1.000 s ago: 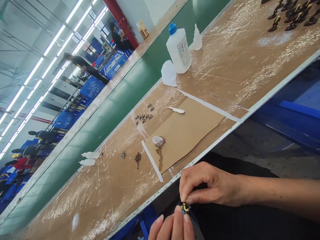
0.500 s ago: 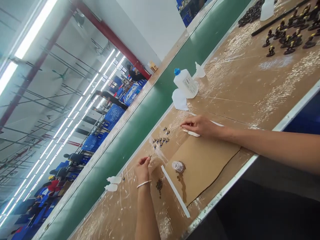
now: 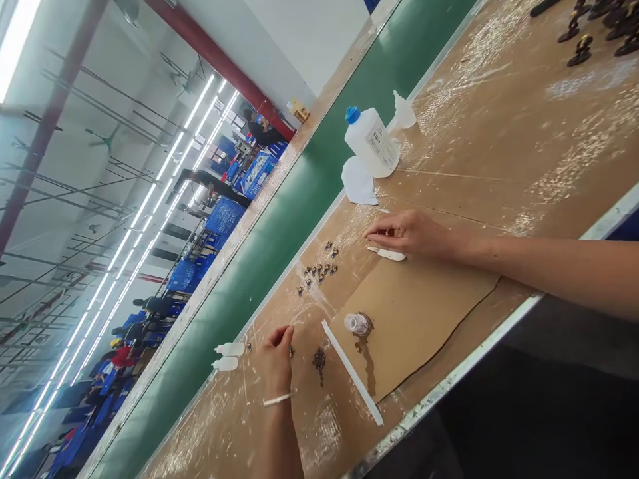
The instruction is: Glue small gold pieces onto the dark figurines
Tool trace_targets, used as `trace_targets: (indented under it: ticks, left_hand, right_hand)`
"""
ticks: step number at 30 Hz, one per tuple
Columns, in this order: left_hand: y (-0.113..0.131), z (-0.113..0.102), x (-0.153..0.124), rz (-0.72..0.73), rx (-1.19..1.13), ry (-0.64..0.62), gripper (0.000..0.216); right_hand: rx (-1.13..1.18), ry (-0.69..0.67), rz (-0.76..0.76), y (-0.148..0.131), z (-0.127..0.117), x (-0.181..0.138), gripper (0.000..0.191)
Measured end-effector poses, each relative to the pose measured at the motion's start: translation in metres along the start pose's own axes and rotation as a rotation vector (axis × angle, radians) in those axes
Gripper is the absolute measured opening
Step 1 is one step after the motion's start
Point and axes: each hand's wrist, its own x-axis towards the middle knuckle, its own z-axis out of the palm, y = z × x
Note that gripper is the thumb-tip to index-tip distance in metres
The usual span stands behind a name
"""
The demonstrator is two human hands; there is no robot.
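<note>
My left hand (image 3: 276, 356), with a white band at the wrist, hovers low over the brown table, thumb and fingertips pressed together. Whether anything is between them is hidden. A small dark piece (image 3: 292, 350) shows just beside those fingers. Beyond lie several tiny dark figurines (image 3: 321, 271) in a loose cluster. My right hand (image 3: 407, 233) is over the far edge of a brown cardboard sheet (image 3: 424, 313), its fingers closed in a pinch; what they hold cannot be made out. Just below it lies a slim white item (image 3: 391, 255).
A small clear cup (image 3: 358, 324) stands on the cardboard beside a wet stain. A white strip (image 3: 352, 372) lies along its edge, near dark small parts (image 3: 319, 359). Small white bottles (image 3: 229, 349), a blue-capped bottle (image 3: 374, 143) and larger dark figurines (image 3: 579, 50) stand around.
My left hand has drawn back from the cluster towards the left; the small figurine at its fingertips now stands on the table. My right hand keeps about the same place. The view has shifted slightly.
</note>
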Motion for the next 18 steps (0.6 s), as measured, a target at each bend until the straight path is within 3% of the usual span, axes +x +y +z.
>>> trace_targets:
  ticks: [4, 7, 11, 18]
  left_hand:
    - [-0.029, -0.010, -0.073, 0.035, 0.032, -0.001, 0.024]
    - [-0.043, -0.003, -0.106, 0.080, 0.066, 0.013, 0.026]
    - [-0.049, 0.008, -0.119, 0.223, 0.124, 0.036, 0.026]
    - [-0.052, 0.017, -0.111, 0.415, 0.282, 0.099, 0.024]
  right_hand:
    - [0.003, 0.005, -0.009, 0.000, 0.003, -0.003, 0.020]
    - [0.006, -0.002, -0.018, 0.000, 0.006, -0.005, 0.020]
    - [0.004, -0.013, -0.034, -0.002, 0.008, -0.007, 0.020]
    - [-0.013, -0.006, -0.058, 0.000, 0.010, -0.008, 0.018]
